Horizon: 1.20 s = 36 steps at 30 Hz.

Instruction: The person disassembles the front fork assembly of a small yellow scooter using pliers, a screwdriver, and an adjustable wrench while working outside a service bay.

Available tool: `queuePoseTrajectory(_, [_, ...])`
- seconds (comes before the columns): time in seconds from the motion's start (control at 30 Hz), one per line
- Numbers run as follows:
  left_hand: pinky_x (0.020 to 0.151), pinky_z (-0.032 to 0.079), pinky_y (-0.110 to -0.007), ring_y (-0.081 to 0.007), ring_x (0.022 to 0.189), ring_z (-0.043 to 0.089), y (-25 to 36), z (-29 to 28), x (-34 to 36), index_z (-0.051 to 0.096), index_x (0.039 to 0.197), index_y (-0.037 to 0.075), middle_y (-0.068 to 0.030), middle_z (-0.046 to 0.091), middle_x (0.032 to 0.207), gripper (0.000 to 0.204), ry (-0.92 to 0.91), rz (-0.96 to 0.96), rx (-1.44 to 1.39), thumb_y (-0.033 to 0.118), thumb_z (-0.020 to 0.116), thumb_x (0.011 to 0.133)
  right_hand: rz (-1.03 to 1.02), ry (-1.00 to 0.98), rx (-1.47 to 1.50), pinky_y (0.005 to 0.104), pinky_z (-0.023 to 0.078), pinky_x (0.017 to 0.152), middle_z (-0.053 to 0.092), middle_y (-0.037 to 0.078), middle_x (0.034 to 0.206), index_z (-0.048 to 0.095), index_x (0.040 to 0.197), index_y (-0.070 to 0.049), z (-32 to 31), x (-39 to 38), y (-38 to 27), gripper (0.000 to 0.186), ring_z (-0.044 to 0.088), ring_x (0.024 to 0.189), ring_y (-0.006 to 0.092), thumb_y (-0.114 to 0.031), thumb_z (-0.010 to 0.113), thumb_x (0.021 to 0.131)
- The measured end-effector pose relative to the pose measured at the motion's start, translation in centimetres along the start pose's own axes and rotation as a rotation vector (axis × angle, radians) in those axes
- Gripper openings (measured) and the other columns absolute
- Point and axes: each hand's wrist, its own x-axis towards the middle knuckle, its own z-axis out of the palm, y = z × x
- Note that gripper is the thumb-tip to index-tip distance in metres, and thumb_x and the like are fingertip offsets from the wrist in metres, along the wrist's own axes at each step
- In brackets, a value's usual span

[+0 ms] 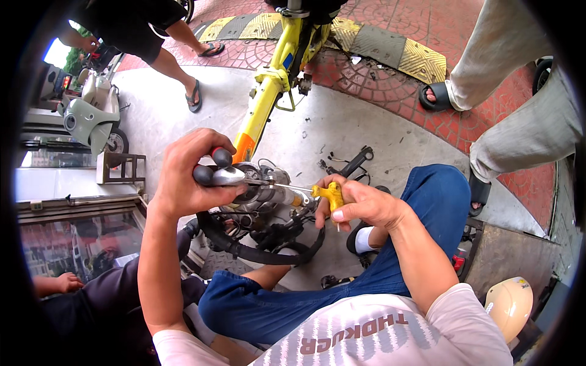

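My left hand point(186, 174) is closed around pliers point(229, 177) with dark, red-marked grips, just in front of the orange end of a yellow bike frame point(259, 116). In my right hand point(372, 204) is a yellow T-handled tool point(329, 194). Its thin metal shaft point(292, 186) runs left toward the pliers' jaws; whether the jaws grip it I cannot tell. Under both hands lies a cluster of metal bike parts point(268, 196), partly hidden by the pliers and my left hand. A black curved tube or tyre section point(244, 247) bends below them.
A loose black bike part point(354, 163) with cables lies on the pale floor beyond my right hand. People stand at the far left and right, one in black sandals point(434, 97). A grey-green scooter point(94, 119) is at left, a cream helmet point(510, 305) at lower right.
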Motion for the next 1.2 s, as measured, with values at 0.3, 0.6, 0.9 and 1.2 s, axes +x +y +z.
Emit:
queuePoseTrajectory(0.3, [0.076, 0.05, -0.032, -0.0215, 0.078, 0.06, 0.3, -0.3, -0.1, 0.07, 0.098, 0.001, -0.0085, 0.07, 0.095, 0.053, -0.035, -0.083, 0.004, 0.023, 0.087, 0.053, -0.062, 0.069, -0.087, 0.0258, 0.057, 0.07, 0.074, 0.017, 0.116, 0.047, 0.131, -0.003, -0.5, 0.5, 0.7, 0.055, 0.067, 0.077, 0.0132, -0.018, 0.081, 0.09])
queuePoseTrajectory(0.6, [0.07, 0.051, -0.034, -0.0238, 0.073, 0.063, 0.6, -0.1, 0.2, 0.069, 0.097, 0.004, -0.0068, 0.064, 0.082, 0.051, -0.001, -0.007, 0.002, 0.024, 0.091, 0.056, -0.459, 0.718, -0.923, 0.0309, 0.061, 0.071, 0.078, 0.013, 0.097, 0.055, 0.114, -0.002, 2.2, 2.5, 5.7, 0.04, 0.077, 0.081, 0.0205, -0.009, 0.084, 0.088])
queuePoseTrajectory(0.9, [0.071, 0.047, -0.03, -0.0136, 0.077, 0.059, 0.0, -0.1, -0.6, 0.072, 0.099, 0.004, -0.0042, 0.07, 0.091, 0.055, -0.001, -0.166, -0.059, 0.026, 0.088, 0.052, -0.401, 0.646, -0.853, 0.0325, 0.051, 0.066, 0.069, 0.009, 0.081, 0.059, 0.095, -0.004, 1.7, 2.8, 4.3, 0.035, 0.066, 0.07, 0.0203, -0.017, 0.088, 0.08])
queuePoseTrajectory(1.2, [0.07, 0.046, -0.028, -0.013, 0.075, 0.059, 0.3, 0.0, -0.6, 0.072, 0.102, 0.004, -0.0026, 0.069, 0.089, 0.058, 0.031, -0.166, -0.143, 0.028, 0.09, 0.053, -0.563, 0.573, -1.077, 0.0375, 0.05, 0.072, 0.067, 0.007, 0.088, 0.075, 0.11, -0.008, 1.7, 2.7, 3.4, 0.033, 0.065, 0.078, 0.0229, -0.01, 0.082, 0.078])
